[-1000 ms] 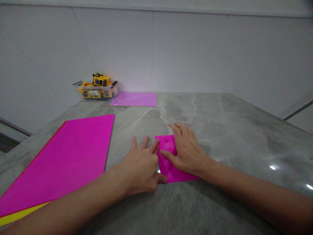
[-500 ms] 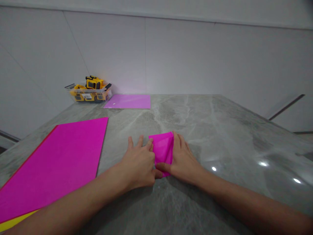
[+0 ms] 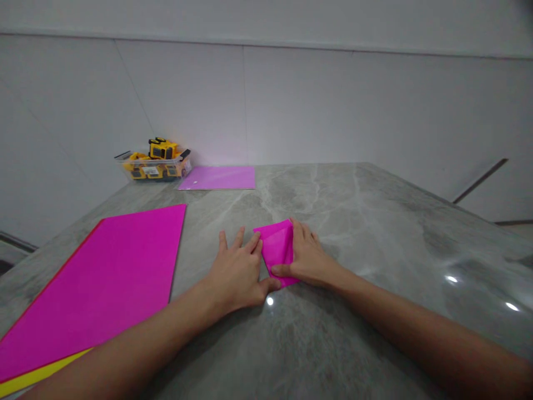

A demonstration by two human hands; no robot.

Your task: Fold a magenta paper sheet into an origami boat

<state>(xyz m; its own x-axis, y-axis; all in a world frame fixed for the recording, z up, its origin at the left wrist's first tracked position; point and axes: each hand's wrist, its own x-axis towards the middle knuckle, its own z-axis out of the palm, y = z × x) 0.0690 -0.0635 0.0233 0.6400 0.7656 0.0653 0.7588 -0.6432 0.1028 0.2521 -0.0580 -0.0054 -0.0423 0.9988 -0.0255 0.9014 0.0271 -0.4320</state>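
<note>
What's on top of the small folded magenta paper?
The left hand overlaps the left edge of the magenta paper, and the right hand covers part of its right side. What lies under that hand is hidden.

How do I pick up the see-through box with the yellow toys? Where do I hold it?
Probably best: hold the clear box by the left and right ends of its rim, coming from the front. Those ends flare outward, the wall is behind, and the top yellow toy pokes above the rim, so don't pull on that.
</note>
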